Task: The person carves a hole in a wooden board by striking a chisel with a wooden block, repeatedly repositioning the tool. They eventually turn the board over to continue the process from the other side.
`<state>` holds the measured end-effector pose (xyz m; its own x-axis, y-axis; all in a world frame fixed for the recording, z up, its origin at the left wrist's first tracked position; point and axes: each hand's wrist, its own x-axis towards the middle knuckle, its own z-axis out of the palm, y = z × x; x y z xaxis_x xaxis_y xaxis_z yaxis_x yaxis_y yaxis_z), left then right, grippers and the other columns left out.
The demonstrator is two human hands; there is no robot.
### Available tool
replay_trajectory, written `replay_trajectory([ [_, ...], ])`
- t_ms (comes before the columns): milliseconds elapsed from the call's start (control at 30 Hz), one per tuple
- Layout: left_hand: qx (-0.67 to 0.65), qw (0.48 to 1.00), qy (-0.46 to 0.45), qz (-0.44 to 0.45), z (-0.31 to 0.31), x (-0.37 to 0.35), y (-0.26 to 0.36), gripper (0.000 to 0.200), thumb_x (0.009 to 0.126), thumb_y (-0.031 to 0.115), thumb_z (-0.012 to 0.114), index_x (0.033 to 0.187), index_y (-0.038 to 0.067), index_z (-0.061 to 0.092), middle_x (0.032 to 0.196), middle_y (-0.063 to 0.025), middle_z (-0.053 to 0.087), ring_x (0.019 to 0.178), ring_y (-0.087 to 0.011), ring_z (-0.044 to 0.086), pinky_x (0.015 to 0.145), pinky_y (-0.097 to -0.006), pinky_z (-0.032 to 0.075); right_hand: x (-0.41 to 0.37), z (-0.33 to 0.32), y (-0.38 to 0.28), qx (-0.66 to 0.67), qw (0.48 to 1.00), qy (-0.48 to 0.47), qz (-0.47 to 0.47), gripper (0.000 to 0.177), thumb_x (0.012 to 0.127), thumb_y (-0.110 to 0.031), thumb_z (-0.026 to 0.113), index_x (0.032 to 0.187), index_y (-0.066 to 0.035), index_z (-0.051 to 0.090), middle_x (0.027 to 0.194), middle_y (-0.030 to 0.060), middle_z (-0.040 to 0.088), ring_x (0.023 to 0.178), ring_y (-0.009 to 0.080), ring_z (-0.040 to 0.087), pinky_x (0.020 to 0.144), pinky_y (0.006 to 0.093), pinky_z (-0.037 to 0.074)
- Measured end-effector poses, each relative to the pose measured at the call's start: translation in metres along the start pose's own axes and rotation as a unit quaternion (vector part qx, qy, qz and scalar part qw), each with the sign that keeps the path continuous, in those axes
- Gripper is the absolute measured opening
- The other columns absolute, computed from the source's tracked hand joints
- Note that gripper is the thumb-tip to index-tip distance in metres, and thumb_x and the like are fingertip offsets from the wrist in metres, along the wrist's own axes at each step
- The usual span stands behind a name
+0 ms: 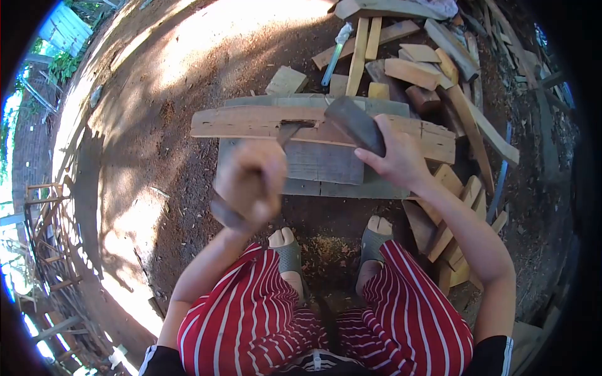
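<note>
A curved wooden piece (244, 121) lies across a low plank bench, with a dark slot (300, 123) cut near its middle. My left hand (254, 178), smeared by motion, is wrapped round a chisel whose flat metal blade (288, 133) reaches to the slot. The chisel's dark butt end (227, 214) sticks out below that hand. My right hand (398, 153) is closed on a dark, blocky mallet (355, 124), tilted over the wooden piece just right of the slot. Its far details are hard to make out.
The plank bench (313, 187) stands in front of my feet. Offcuts (411, 74) and boards pile up at the right, with a blue-handled tool (335, 55) beyond the bench. Wood chips (326, 247) lie between my feet. A wooden frame (47, 200) stands at far left.
</note>
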<state>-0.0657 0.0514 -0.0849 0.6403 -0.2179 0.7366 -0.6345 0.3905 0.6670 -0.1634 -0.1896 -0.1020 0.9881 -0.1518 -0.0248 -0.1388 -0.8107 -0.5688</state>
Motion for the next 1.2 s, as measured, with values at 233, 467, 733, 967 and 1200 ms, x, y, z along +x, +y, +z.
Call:
replay_trajectory([
  [233,-0.082,0.980,0.126,-0.129,-0.015,0.108,-0.008,0.017,0.091,0.009,0.064,0.087,0.010,0.047,0.054,-0.0015,0.048,0.042,-0.0117,0.048,0.042,-0.0296,0.043,0.001,0.004,0.000,0.037,0.999,0.019,0.010,0.058,0.082,-0.042,0.070,0.120,-0.006,0.045,0.087,0.0243,0.065,0.081,0.0435,0.065,0.072,0.0506,0.050],
  [467,-0.081,0.983,0.089,-0.136,0.006,0.095,-0.023,0.019,0.088,0.007,0.068,0.086,0.010,0.049,0.050,-0.0010,0.047,0.038,-0.0104,0.045,0.037,-0.0276,0.039,0.002,0.002,0.002,0.057,0.998,0.024,0.014,0.058,0.081,-0.041,0.071,0.121,-0.007,0.045,0.091,0.0243,0.066,0.086,0.0428,0.065,0.076,0.0493,0.050],
  [733,-0.059,0.994,0.060,-0.069,0.014,0.074,-0.036,0.021,0.087,0.012,0.072,0.088,0.007,0.051,0.055,-0.0006,0.053,0.039,-0.0104,0.049,0.036,-0.0249,0.041,0.001,0.003,0.002,0.056,0.998,0.018,0.015,0.059,0.081,-0.041,0.071,0.120,-0.006,0.045,0.091,0.0250,0.065,0.086,0.0440,0.064,0.075,0.0499,0.049],
  [967,0.025,0.998,-0.034,0.040,0.030,0.042,-0.034,0.020,0.085,0.016,0.074,0.087,0.011,0.055,0.059,-0.0003,0.059,0.045,-0.0103,0.056,0.039,-0.0236,0.046,0.002,-0.001,-0.004,0.064,0.998,0.011,0.020,0.056,0.081,-0.040,0.071,0.117,-0.006,0.046,0.091,0.0241,0.065,0.086,0.0435,0.064,0.074,0.0497,0.049],
  [1200,0.176,0.977,-0.105,0.062,0.036,0.033,-0.022,0.022,0.079,0.013,0.078,0.077,0.011,0.057,0.059,-0.0001,0.057,0.047,-0.0127,0.055,0.045,-0.0267,0.044,-0.006,0.006,-0.005,0.044,0.998,0.048,0.002,0.054,0.080,-0.039,0.071,0.116,-0.006,0.047,0.092,0.0230,0.066,0.086,0.0423,0.065,0.074,0.0503,0.050],
])
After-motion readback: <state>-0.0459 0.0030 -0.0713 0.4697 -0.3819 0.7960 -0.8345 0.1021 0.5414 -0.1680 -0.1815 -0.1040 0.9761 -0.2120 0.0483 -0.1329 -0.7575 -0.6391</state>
